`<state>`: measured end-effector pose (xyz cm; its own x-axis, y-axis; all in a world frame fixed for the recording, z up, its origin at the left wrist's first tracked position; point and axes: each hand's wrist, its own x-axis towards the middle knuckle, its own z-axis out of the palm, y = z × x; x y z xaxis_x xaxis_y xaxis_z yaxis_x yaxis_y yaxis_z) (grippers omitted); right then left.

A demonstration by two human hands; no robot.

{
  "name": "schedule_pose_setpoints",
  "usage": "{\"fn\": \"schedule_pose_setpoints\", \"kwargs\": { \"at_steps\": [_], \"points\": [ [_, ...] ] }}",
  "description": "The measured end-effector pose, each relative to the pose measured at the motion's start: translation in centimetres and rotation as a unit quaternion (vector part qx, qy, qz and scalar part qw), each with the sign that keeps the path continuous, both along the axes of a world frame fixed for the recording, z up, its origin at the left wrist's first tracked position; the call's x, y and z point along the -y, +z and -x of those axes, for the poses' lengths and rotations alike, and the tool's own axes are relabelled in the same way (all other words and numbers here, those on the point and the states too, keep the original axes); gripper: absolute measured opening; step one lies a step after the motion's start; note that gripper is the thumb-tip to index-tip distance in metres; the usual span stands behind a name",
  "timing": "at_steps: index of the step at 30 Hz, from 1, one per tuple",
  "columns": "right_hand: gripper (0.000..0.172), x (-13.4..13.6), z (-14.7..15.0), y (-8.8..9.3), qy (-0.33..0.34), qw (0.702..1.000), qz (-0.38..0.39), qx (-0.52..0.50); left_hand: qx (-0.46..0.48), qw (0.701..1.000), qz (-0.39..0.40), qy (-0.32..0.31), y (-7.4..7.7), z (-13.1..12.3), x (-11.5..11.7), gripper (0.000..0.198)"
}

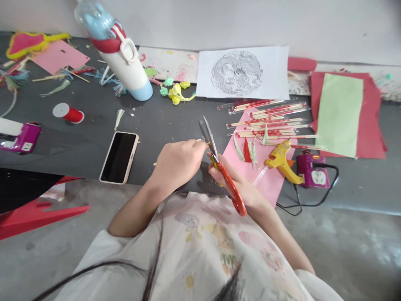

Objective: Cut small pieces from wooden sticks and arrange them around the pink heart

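My left hand is closed in a fist over the desk's front part. Short pale tips of a thin wooden stick poke out of it by the scissors, and most of the stick is hidden in the fingers. Red-handled scissors are in my right hand, blades slightly apart and pointing away from me, close to the left fingertips. Something small and yellow shows by the right fingers; I cannot tell what it is. Near my right hand, wrapped chopsticks and small tassels lie on pink paper.
A yellow glue gun with a purple plug block and black cord lies at right. Green paper tops red sheets. Behind are a dragon drawing and a bottle. A phone and red thread spool lie left.
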<state>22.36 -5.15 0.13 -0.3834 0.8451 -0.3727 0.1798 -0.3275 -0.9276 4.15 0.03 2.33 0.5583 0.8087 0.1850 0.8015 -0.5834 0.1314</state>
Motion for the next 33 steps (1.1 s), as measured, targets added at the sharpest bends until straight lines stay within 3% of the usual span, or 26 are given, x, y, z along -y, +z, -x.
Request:
{"fn": "schedule_pose_setpoints", "kwargs": {
  "at_steps": [5,11,15,19,24,30,33],
  "points": [
    [0.04,-0.1,0.2,0.0,-0.015,1.0,0.0,-0.015,-0.034,0.998,-0.045,-0.038,0.0,0.1,-0.2,0.014],
    [0.038,0.0,1.0,0.3,-0.054,0.998,-0.022,-0.003,-0.058,0.994,-0.091,-0.028,0.0,-0.3,-1.0,0.015],
    [0.039,0.0,1.1,0.0,-0.076,0.997,-0.027,-0.001,-0.067,0.993,-0.09,-0.037,0.1,-0.4,-1.7,0.017],
    [0.038,-0.3,0.7,-0.5,-0.057,0.998,-0.014,-0.008,-0.07,0.995,-0.062,-0.031,0.1,-0.4,-2.1,0.015],
    [0.035,0.0,0.2,0.1,-0.044,0.995,0.018,-0.09,0.012,1.0,0.013,-0.005,0.4,0.0,-2.5,0.019],
    [0.024,0.6,-0.5,0.1,-0.048,0.99,-0.02,-0.13,0.175,0.979,0.102,0.017,0.9,0.0,-2.1,0.03],
    [0.033,0.6,-0.8,0.3,-0.045,0.991,-0.03,-0.122,0.235,0.964,0.118,0.033,1.1,-0.2,-1.6,0.029]
  ]
}}
